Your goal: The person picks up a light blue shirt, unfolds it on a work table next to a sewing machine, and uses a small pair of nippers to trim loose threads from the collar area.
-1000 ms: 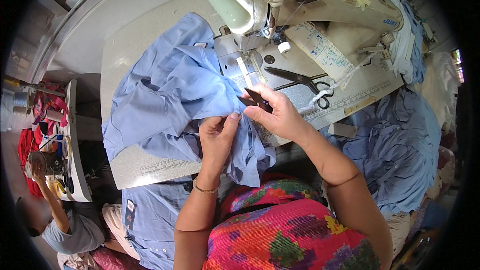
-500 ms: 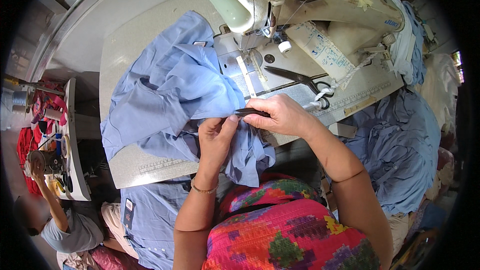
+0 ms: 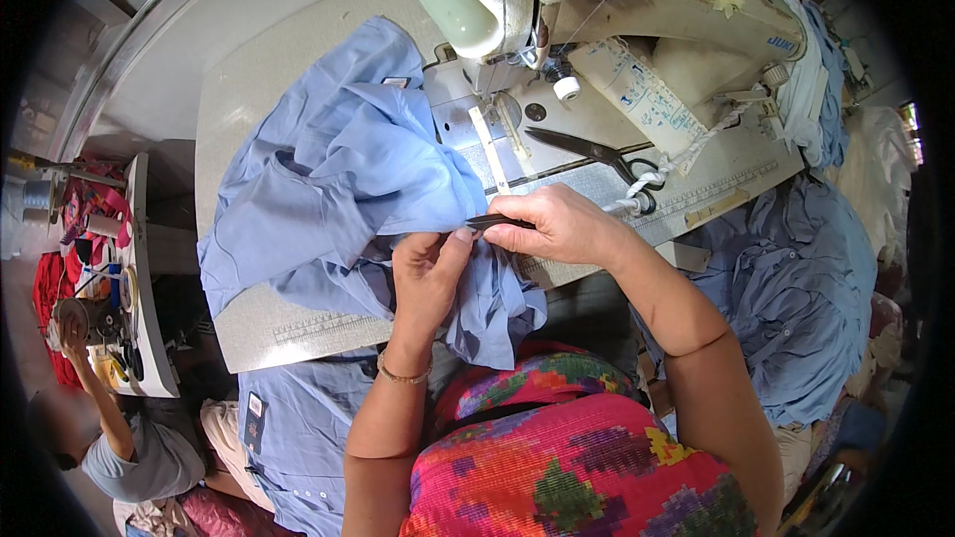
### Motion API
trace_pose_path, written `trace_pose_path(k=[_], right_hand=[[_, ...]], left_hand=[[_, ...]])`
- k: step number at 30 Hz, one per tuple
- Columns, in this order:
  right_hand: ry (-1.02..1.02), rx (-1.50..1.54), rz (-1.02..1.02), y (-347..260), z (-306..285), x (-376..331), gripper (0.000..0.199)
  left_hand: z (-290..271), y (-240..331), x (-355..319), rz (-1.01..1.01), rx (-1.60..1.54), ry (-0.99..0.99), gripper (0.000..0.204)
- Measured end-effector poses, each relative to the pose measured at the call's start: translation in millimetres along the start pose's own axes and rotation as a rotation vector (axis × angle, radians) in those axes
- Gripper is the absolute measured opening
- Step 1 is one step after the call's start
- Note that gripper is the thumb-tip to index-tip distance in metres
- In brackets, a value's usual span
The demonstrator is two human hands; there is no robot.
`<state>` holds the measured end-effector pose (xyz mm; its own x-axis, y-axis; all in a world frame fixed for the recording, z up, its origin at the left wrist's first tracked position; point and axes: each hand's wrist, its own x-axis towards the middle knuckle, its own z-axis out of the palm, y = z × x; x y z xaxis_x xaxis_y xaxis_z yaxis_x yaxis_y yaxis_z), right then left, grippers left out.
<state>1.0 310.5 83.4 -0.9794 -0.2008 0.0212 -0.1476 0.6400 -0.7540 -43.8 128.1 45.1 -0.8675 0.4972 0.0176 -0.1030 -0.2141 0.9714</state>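
A light blue garment [image 3: 328,174] lies bunched on the sewing table, and one end of it hangs over the front edge. My left hand [image 3: 428,273] is closed, pinching the cloth at the garment's near right edge between thumb and fingertips. From the other side, my right hand [image 3: 562,224] grips a slim black tool [image 3: 489,222]; its tip meets the cloth at my left thumb. Whether it is thread snips or tweezers I cannot tell, since my fingers cover part of it.
Beyond my hands stands a sewing machine [image 3: 657,0] with a pale green lamp [image 3: 453,12]. Black scissors [image 3: 587,147] tied with white cord lie beside a written card [image 3: 637,94]. Blue garments [image 3: 786,308] pile up at right; a blue shirt [image 3: 308,438] hangs lower left. Another person [image 3: 144,462] works at far left.
Almost nothing differs. The view has shifted very slightly, and both hands keep their hold on the cloth and the black tool.
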Motion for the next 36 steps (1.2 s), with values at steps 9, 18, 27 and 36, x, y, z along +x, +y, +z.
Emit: trace_pose_path(k=[9,18,27,36], right_hand=[[0.075,0.038,-0.039,7.8,7.7,-1.2,0.029],[0.37,0.799,0.03,-13.4,21.9,3.1,0.025],[0.337,0.887,0.131,-17.6,28.1,8.3,0.02],[0.375,0.805,0.117,-21.6,26.2,5.1,0.02]], left_hand=[[-0.1,-1.1,1.6,-0.039,-0.03,-0.006,0.013],[-0.2,-6.3,2.5,-0.036,-0.077,-0.004,0.013],[0.3,-2.9,2.4,-0.016,-0.056,-0.017,0.013],[-0.6,-6.5,4.6,-0.042,-0.109,-0.011,0.012]])
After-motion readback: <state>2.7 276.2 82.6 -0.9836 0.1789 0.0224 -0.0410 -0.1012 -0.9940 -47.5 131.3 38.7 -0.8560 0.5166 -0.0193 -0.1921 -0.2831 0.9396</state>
